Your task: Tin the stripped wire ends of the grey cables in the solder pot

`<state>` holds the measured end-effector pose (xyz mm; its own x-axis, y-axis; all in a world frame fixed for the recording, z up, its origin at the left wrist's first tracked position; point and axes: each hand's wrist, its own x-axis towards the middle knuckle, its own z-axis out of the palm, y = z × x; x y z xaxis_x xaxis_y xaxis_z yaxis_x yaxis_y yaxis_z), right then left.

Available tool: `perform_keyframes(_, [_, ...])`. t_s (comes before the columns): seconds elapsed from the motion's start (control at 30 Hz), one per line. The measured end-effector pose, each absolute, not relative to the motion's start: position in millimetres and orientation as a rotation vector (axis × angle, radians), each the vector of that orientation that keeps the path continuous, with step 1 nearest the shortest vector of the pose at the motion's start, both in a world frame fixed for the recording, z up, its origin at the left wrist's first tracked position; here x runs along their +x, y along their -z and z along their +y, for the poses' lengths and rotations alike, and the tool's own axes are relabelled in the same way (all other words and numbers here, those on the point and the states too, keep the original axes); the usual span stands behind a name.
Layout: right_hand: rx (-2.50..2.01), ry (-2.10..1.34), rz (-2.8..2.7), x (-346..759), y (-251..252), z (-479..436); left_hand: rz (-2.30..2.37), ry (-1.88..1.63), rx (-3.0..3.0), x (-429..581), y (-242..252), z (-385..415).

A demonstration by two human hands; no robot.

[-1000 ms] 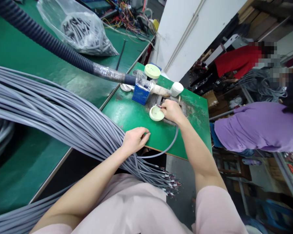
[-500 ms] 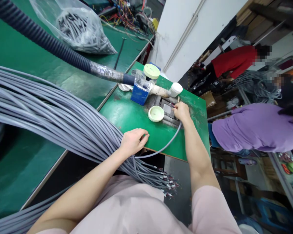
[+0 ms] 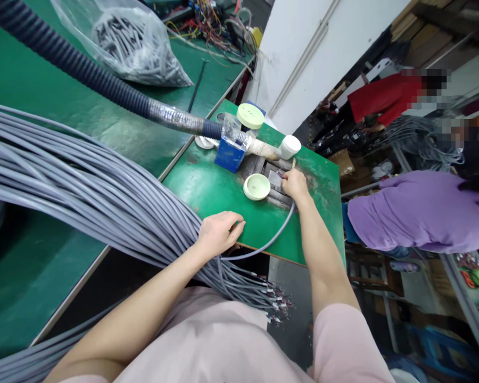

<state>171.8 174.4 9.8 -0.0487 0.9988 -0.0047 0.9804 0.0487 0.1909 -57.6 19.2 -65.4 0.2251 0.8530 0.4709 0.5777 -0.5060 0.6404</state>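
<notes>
Cable [image 3: 277,233], thin, gray and smooth, curves up into your right hand [image 3: 295,185], pinched narrowly, its long axis running forward onto the metal plate [image 3: 274,180], the tip too small and covered to make out. Your left hand [image 3: 219,233] lies curled on the gray cable bundle [image 3: 104,186] by the edge of the green bench [image 3: 199,186], its grip impossible to judge.

A plastic bag [image 3: 123,48] of dark parts lies on the green bench [image 3: 64,127], near a tangle of coloured wires [image 3: 211,21]. A co-worker in a red shirt [image 3: 385,98] and another in a purple shirt [image 3: 421,211] are off to the right.
</notes>
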Motion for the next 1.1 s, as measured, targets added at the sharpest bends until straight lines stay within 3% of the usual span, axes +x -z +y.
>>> perform_keyframes(0.6, [2.298,-0.107,2.445,187,-31,137,1.392,-1.175,2.177,-57,66,19])
perform_keyframes(0.83, [2.742,0.680,2.517,216,-21,39,1.403,-1.171,2.197,-57,67,19])
perform_keyframes(1.1, [3.425,1.370,1.893,254,28,-108,1.132,-1.281,1.781,-49,53,0])
